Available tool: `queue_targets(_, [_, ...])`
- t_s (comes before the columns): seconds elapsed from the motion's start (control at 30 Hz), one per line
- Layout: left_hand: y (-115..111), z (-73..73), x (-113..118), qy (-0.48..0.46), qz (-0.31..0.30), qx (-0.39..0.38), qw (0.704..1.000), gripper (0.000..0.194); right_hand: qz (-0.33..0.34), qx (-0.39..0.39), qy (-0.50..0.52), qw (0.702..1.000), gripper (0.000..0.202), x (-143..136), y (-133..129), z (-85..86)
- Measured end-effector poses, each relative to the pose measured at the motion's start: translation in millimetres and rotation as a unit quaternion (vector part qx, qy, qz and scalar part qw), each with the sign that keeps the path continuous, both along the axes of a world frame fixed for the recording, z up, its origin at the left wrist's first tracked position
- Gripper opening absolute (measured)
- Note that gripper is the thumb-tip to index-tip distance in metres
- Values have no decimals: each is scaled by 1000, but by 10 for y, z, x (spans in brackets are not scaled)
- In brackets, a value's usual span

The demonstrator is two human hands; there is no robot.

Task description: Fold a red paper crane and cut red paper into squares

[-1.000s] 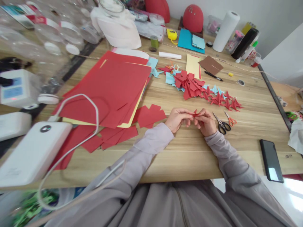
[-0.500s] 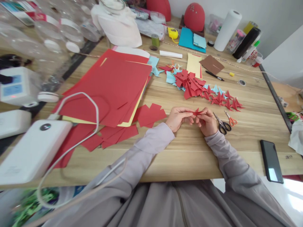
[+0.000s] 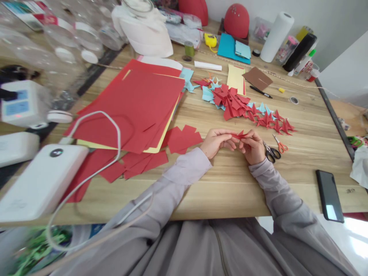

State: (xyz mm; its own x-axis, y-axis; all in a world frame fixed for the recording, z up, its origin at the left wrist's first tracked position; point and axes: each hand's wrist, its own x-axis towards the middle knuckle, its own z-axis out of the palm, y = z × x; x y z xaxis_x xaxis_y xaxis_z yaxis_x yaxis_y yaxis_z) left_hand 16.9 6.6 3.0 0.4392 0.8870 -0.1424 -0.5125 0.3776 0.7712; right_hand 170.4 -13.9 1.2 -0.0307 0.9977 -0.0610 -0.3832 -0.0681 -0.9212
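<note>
A small folded red paper crane (image 3: pixel 239 135) is pinched between my two hands above the front of the table. My left hand (image 3: pixel 217 142) grips its left end between thumb and fingers. On the other side my right hand (image 3: pixel 252 146) closes on its right end; a pointed tip sticks up between them. Just beyond lie a pile of folded red paper pieces (image 3: pixel 230 100) and several finished red paper cranes (image 3: pixel 267 119), with light blue ones among them. Loose red paper squares (image 3: pixel 184 140) rest left of my left hand. Black-handled scissors (image 3: pixel 272 152) lie beside my right hand.
Large red paper sheets (image 3: pixel 143 103) are stacked on the left. A white power bank (image 3: pixel 43 184) with a looping cable lies nearer the front edge. Small orange scissors (image 3: pixel 281 146) and a phone (image 3: pixel 329 196) lie to the right. Plastic bottles (image 3: pixel 83 38) fill the back left.
My left fingers have shifted slightly left along the red paper crane, and the hands have drawn a little apart. Both still hold it. The other things stay in place.
</note>
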Motion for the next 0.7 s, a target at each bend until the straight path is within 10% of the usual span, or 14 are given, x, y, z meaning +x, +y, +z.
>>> queue_targets(0.7, [2,-27,14,30,46,59,997,23,-1,16,-6,1000,18,19,16,-35])
